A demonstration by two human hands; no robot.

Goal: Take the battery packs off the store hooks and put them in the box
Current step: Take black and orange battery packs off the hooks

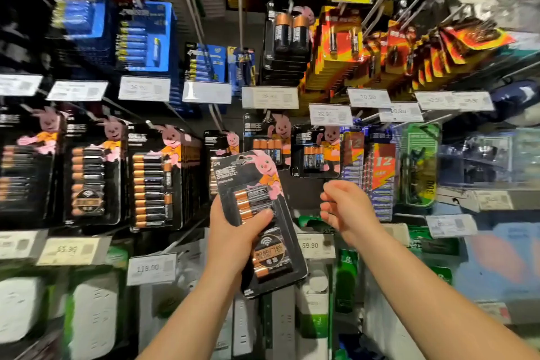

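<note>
While the left hand (233, 231) grips a black battery pack (260, 222) off the hooks, thumb across its front over the cells and fingers behind, the pack stands tilted, top leaning left, in front of the display. Right hand (346, 207) hovers just right of the pack, not touching it, fingers loosely curled, holding nothing. Hands are apart, pack only in the left. More black packs (152, 178) hang on hooks to the left, same row; two smaller black packs (315, 152) hang just above the hands. Blue packs (146, 38) and orange packs (344, 47) hang on the upper row. White price tags (270, 96) sit along the hook fronts. Green and white goods (96, 316) fill the lower row, blurred. No box in view.
</note>
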